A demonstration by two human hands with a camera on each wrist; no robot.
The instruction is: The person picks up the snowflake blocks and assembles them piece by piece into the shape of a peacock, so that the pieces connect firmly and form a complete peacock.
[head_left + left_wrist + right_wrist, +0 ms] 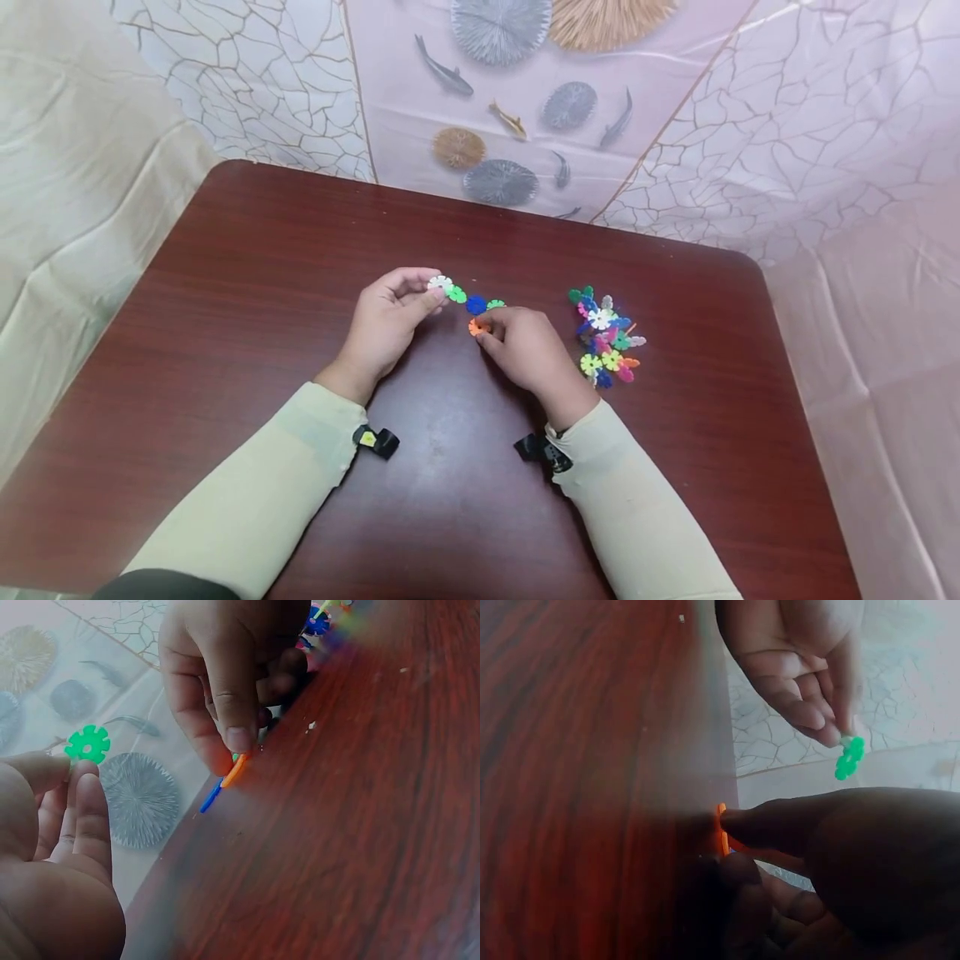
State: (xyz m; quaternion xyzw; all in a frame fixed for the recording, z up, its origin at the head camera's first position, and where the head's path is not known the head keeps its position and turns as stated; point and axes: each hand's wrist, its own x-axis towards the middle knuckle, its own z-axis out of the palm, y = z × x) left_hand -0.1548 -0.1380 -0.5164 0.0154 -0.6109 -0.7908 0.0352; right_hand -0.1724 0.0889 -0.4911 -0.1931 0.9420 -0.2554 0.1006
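My left hand (382,321) pinches a white notched flower disc (440,284) between thumb and fingers. A green flower disc (457,294) is joined to its side and points towards my right hand. My right hand (531,346) pinches an orange flower disc (476,328) low over the table. Beside it are a blue flower disc (476,305) and a second green disc (496,305), partly hidden by the right fingers. In the left wrist view, the orange disc (234,772) and blue disc (211,798) appear edge-on; how they join cannot be made out. A gap separates the two hands' pieces.
A cluster of many-coloured flower discs (602,320) sits on the dark red-brown table (697,467), right of my right hand. Patterned cloth (502,108) hangs behind the table's far edge, with pale cloth (60,192) at the sides.
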